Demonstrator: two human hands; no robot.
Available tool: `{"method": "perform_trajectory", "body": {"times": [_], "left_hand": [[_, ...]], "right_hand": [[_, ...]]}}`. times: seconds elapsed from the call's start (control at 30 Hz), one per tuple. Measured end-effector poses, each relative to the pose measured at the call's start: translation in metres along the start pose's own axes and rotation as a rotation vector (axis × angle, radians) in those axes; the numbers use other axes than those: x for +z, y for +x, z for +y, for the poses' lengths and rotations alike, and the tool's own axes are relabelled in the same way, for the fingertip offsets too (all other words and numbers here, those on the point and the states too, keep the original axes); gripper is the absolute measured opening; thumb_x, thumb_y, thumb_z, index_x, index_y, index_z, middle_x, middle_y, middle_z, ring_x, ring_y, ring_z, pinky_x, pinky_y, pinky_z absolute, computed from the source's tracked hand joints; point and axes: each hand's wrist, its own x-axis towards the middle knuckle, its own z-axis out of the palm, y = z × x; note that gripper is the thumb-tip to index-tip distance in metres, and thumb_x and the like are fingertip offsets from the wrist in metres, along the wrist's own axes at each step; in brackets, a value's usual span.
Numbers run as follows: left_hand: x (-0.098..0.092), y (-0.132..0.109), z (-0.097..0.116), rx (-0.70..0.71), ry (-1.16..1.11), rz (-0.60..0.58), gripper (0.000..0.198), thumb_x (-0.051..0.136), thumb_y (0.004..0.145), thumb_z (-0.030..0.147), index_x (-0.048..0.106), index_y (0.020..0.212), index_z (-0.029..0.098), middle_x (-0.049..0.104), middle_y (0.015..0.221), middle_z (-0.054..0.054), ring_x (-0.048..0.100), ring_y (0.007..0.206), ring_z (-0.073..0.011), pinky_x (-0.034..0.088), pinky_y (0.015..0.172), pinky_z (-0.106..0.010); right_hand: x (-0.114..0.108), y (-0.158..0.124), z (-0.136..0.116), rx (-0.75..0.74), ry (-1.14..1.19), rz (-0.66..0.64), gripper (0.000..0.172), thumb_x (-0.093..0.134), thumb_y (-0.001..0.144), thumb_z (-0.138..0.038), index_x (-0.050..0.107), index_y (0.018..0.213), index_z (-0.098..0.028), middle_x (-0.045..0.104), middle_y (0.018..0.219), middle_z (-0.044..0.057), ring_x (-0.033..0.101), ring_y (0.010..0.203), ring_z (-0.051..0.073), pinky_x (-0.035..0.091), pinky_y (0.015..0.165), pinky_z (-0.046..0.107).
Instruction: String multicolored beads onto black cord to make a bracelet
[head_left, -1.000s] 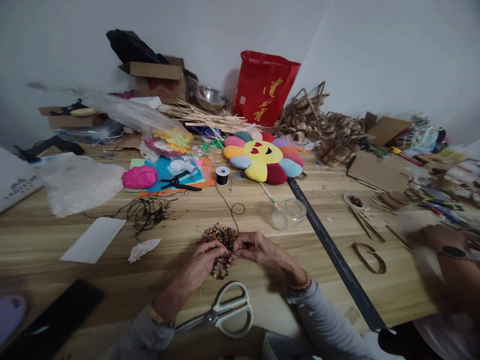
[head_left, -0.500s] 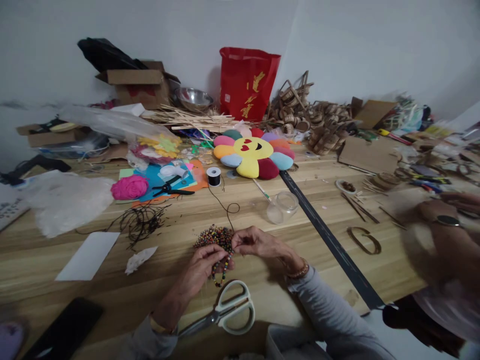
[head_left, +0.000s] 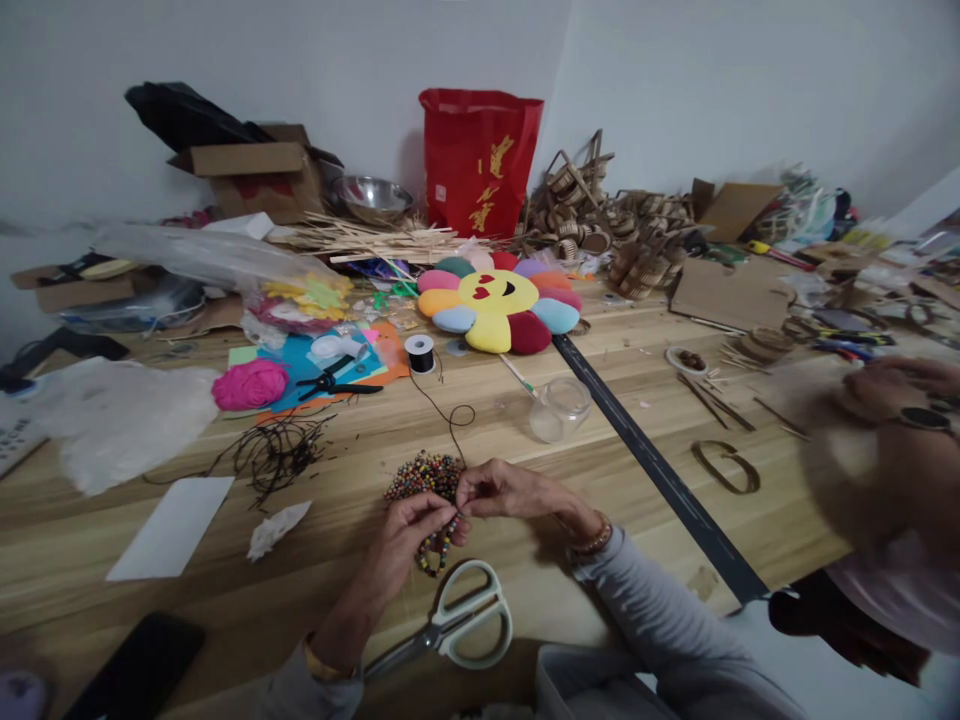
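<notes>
Both my hands meet over a heap of small multicoloured beads [head_left: 420,474] on the wooden table. My left hand [head_left: 409,530] is closed, pinching a beaded string [head_left: 433,562] that hangs in a loop below its fingers. Thumb and forefinger of my right hand [head_left: 514,490] press together right beside the left fingertips, where a thin black cord [head_left: 453,425] comes in. That cord runs back to a black-and-white spool [head_left: 421,354]. The exact point the fingertips pinch is too small to make out. White-handled scissors [head_left: 472,615] lie just below my hands.
A clear plastic jar [head_left: 561,408] stands beyond my right hand. A black strip [head_left: 652,460] crosses the table. Left lie tangled black cord [head_left: 277,455], white paper [head_left: 171,528] and a phone [head_left: 139,668]. Behind is a flower cushion [head_left: 501,300]. Another person's hand [head_left: 900,390] is at right.
My right fingertips have come down and in against my left ones. The whole view has shifted slightly. The other person's hands at right have moved a little.
</notes>
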Motion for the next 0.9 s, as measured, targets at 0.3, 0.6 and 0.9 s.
{"method": "perform_trajectory", "body": {"times": [0.3,0.6,0.9], "left_hand": [[-0.004,0.004,-0.008,0.083,0.049,0.075,0.025,0.075,0.068,0.038,0.068,0.065,0.014,0.060,0.059,0.000,0.051,0.054,-0.0099,0.038,0.052,-0.020],[-0.005,0.003,-0.004,0.069,-0.080,0.161,0.030,0.075,0.066,0.039,0.061,0.077,0.015,0.067,0.062,-0.001,0.048,0.045,-0.0070,0.033,0.042,-0.017],[-0.010,0.004,0.005,0.098,0.000,0.237,0.035,0.071,0.067,0.047,0.056,0.073,0.016,0.071,0.062,-0.003,0.054,0.042,-0.0103,0.038,0.041,-0.019]], "right_hand": [[-0.002,-0.002,-0.007,0.027,-0.041,0.059,0.011,0.059,0.079,-0.020,0.063,0.084,-0.011,0.056,0.071,-0.002,0.047,0.062,0.009,0.037,0.059,0.019],[-0.007,-0.004,-0.002,0.024,0.029,0.043,0.016,0.062,0.080,-0.026,0.062,0.084,-0.010,0.051,0.067,-0.003,0.041,0.059,0.007,0.034,0.056,0.017],[-0.006,-0.003,-0.006,0.050,0.053,0.043,0.021,0.064,0.080,-0.031,0.062,0.085,-0.011,0.054,0.070,-0.002,0.044,0.060,0.008,0.035,0.058,0.019]]}}
